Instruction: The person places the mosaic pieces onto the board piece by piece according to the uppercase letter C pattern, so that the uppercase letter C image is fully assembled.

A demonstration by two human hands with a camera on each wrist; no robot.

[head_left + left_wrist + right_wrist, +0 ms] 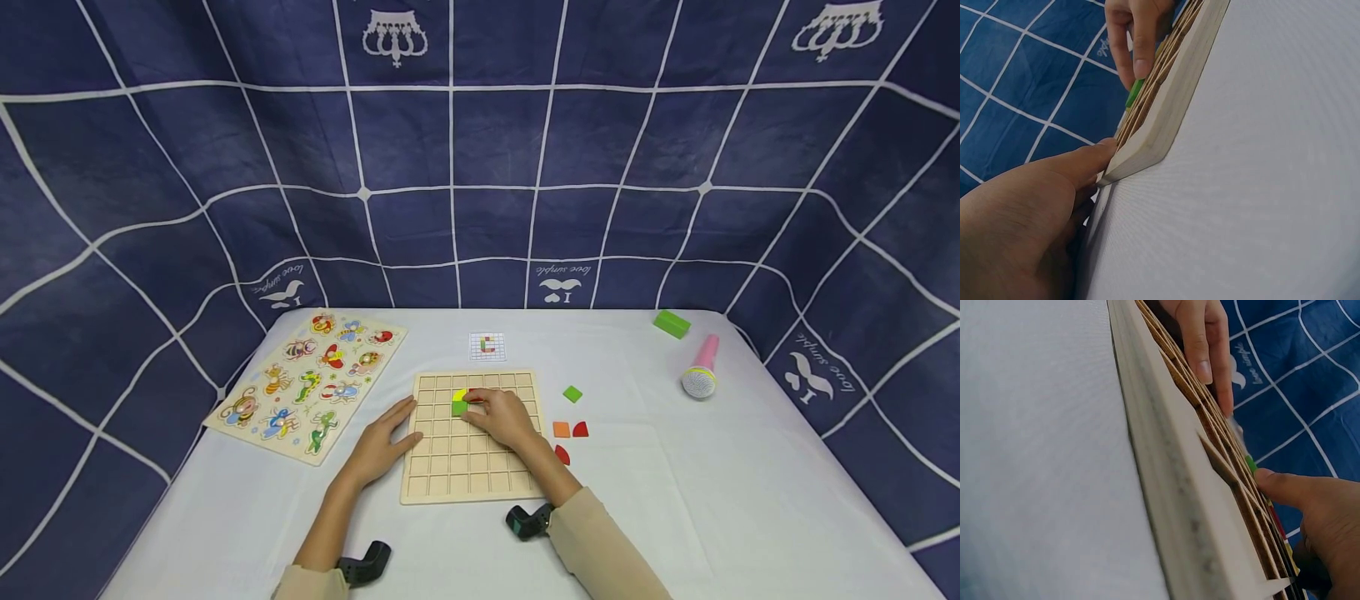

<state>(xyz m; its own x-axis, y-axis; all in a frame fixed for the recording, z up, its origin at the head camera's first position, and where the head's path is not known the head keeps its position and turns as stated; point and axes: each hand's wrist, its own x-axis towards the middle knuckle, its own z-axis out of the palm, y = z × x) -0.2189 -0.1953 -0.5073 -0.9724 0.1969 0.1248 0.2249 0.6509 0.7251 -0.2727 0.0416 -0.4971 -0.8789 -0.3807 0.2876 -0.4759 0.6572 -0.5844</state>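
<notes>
Grid board [471, 467] holds green piece [458, 407] under right hand [501, 416] fingers; left hand [381, 446] flat.

Light falls evenly and brightly from above in the head view — the white-covered bench [675, 492] shows no glare, and only faint, soft shadows sit beneath the hands and along the pale wooden grid board [472, 492]. The navy backdrop cloth with white lines [480, 142] bows strongly outward toward the frame edges, a wide-lens distortion. Both wrist views are close and soft — the nearest skin and the board's near edge [1210, 550] blur, and the bench cloth washes to pale grey.
</notes>
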